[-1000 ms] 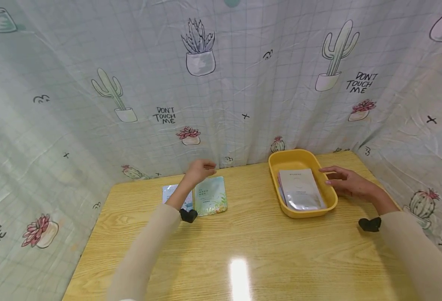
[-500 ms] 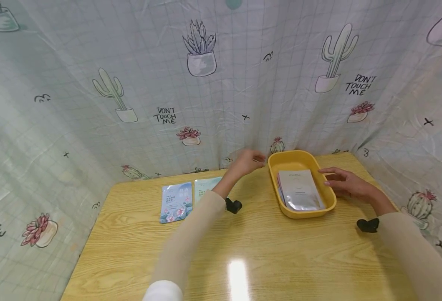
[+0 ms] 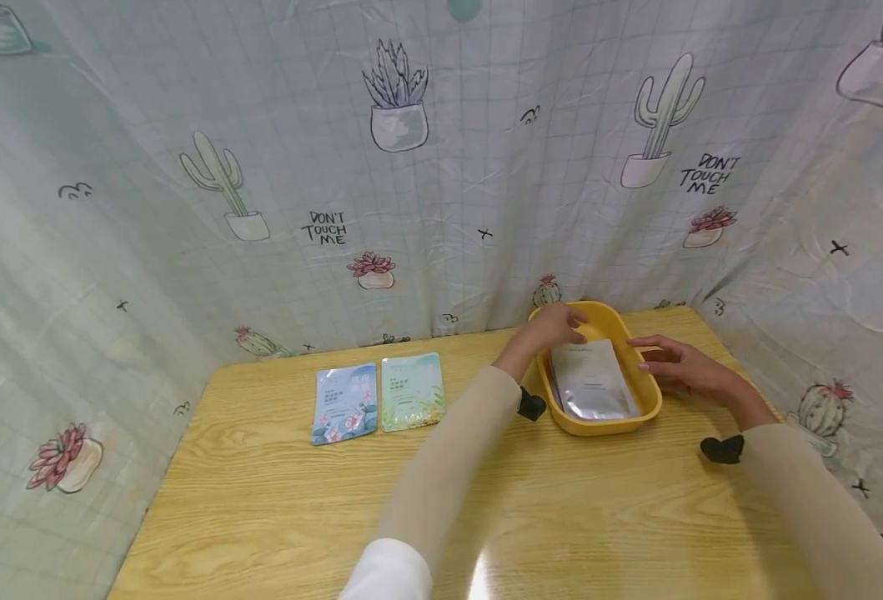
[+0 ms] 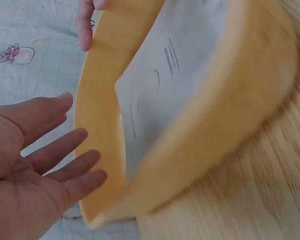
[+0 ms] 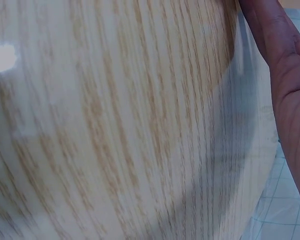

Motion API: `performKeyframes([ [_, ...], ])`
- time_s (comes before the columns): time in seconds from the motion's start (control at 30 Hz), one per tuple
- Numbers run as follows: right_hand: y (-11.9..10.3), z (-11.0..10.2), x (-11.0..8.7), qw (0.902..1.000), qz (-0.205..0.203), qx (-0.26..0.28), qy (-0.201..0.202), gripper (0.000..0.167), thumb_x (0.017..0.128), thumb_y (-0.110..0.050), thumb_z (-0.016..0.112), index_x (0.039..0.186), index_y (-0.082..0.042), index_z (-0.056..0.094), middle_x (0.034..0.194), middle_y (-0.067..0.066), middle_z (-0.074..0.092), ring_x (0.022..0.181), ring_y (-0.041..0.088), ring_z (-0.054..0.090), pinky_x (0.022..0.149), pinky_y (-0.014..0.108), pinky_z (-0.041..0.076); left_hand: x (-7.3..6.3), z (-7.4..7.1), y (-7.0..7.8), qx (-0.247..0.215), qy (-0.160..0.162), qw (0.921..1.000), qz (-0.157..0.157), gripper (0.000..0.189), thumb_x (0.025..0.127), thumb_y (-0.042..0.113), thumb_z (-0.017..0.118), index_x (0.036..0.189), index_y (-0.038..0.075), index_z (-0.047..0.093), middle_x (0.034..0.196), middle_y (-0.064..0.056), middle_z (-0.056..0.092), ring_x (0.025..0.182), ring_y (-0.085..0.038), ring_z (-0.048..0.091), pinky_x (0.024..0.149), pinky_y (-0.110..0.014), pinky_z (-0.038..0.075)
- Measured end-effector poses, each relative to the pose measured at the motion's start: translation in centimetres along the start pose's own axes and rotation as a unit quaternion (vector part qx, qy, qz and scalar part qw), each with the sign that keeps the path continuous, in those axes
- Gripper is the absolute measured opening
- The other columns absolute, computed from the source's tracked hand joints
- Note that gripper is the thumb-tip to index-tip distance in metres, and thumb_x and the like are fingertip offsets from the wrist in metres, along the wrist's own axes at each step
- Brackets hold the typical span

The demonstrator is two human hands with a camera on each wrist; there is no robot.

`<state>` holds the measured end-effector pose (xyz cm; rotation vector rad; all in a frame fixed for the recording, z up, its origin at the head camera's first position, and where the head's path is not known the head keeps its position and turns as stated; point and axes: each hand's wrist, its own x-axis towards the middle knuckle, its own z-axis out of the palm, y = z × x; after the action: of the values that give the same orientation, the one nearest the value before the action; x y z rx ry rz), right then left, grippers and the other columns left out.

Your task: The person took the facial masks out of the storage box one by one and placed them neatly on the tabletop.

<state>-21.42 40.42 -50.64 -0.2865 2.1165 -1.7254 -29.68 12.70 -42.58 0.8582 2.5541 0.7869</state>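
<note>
Here's the pale sachet (image 3: 594, 379), flat in the yellow bin (image 3: 599, 428), right of centre in the frame. From my remote seat, I see the left hand (image 3: 554, 327) over the bin's upper-left end, fingers spread, pinching nothing. The right hand (image 3: 684, 364), fingers loosely parted, touches the right rim, probably steadying it. Left of centre, a blue sachet (image 3: 345, 404) and green sachet (image 3: 413, 392) lie side by side, perhaps to keep both labels visible. Wood-grain table (image 3: 276, 508) below, cactus-print curtain (image 3: 441, 183) behind!
</note>
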Motion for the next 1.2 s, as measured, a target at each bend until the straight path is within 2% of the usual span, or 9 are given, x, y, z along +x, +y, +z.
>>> performKeyframes([
  [0.07,0.2,0.1,0.1,1.0,-0.005,0.003,-0.004,0.053,0.108,-0.011,0.051,0.157,-0.006,0.032,0.148,0.012,0.04,0.118,0.006,0.063,0.093,0.034,0.058,0.4,0.4,0.3,0.008,-0.009,0.9999,0.013,0.043,0.096,0.016,0.073,0.138,0.006,0.064,0.133,-0.012,0.067,0.122,-0.021,0.063,0.097,-0.022,0.05],
  [0.13,0.5,0.2,0.3,0.9999,-0.01,0.005,-0.012,0.052,0.108,-0.01,0.05,0.157,-0.006,0.032,0.149,0.012,0.041,0.118,0.008,0.063,0.093,0.035,0.058,0.6,0.9,0.5,0.015,-0.011,0.9998,0.008,0.043,0.096,0.012,0.073,0.137,0.005,0.064,0.134,-0.013,0.066,0.122,-0.022,0.062,0.098,-0.023,0.05],
  [0.23,0.8,0.4,0.6,0.9997,-0.013,0.004,-0.02,0.052,0.109,-0.01,0.049,0.157,-0.006,0.032,0.151,0.016,0.038,0.12,0.008,0.062,0.095,0.035,0.057,0.9,1.8,0.3,0.025,-0.002,0.9994,-0.023,0.041,0.094,0.01,0.074,0.134,0.005,0.065,0.134,-0.01,0.066,0.119,-0.019,0.063,0.097,-0.023,0.051],
  [0.37,0.7,0.5,0.7,0.9998,-0.014,-0.003,-0.012,0.052,0.108,-0.012,0.052,0.156,-0.006,0.034,0.155,0.024,0.033,0.119,0.006,0.061,0.094,0.033,0.057,1.2,2.7,0.1,0.029,0.026,0.997,-0.068,0.038,0.093,0.008,0.075,0.131,0.007,0.068,0.132,-0.005,0.067,0.114,-0.015,0.061,0.097,-0.023,0.051],
  [0.5,0.3,0.5,0.6,0.9999,-0.008,-0.001,-0.01,0.052,0.108,-0.013,0.053,0.155,-0.006,0.034,0.156,0.028,0.03,0.118,0.006,0.06,0.094,0.034,0.057,1.6,3.0,-0.1,0.045,0.043,0.9946,-0.084,0.034,0.092,0.004,0.075,0.126,0.009,0.072,0.128,-0.002,0.068,0.111,-0.014,0.061,0.097,-0.022,0.05],
  [0.7,0.1,0.2,0.5,0.9997,0.003,0.014,-0.018,0.053,0.108,-0.011,0.051,0.157,-0.004,0.031,0.155,0.028,0.03,0.12,0.01,0.061,0.095,0.038,0.057,2.3,3.3,-0.5,0.063,0.024,0.997,-0.038,0.03,0.092,0.001,0.073,0.12,0.012,0.077,0.12,0.001,0.072,0.105,-0.011,0.064,0.089,-0.019,0.052],
  [0.87,0.0,-0.1,0.2,0.9997,0.007,0.021,-0.014,0.054,0.108,-0.012,0.052,0.157,-0.005,0.031,0.157,0.03,0.027,0.119,0.011,0.062,0.095,0.037,0.057,3.2,3.7,-0.6,0.026,0.027,0.9991,-0.018,0.027,0.092,0.003,0.075,0.117,0.011,0.078,0.113,0.0,0.075,0.103,-0.012,0.064,0.088,-0.018,0.053],
  [1.0,-0.2,-0.1,0.1,0.9996,0.013,0.022,-0.01,0.054,0.107,-0.012,0.053,0.156,-0.004,0.031,0.157,0.03,0.027,0.118,0.012,0.062,0.095,0.037,0.057,3.7,3.8,-1.0,0.004,0.034,0.9994,0.006,0.015,0.092,0.003,0.075,0.103,0.011,0.082,0.101,0.004,0.077,0.097,-0.011,0.064,0.081,-0.016,0.052],
  [1.2,-0.4,0.1,0.1,0.9996,0.019,0.018,-0.001,0.055,0.106,-0.013,0.056,0.155,-0.005,0.033,0.155,0.029,0.031,0.117,0.012,0.062,0.094,0.037,0.057,3.2,3.4,-0.7,-0.048,0.034,0.9981,0.017,0.008,0.095,0.008,0.073,0.093,0.007,0.081,0.089,0.0,0.075,0.081,-0.011,0.061,0.071,-0.015,0.05],
])
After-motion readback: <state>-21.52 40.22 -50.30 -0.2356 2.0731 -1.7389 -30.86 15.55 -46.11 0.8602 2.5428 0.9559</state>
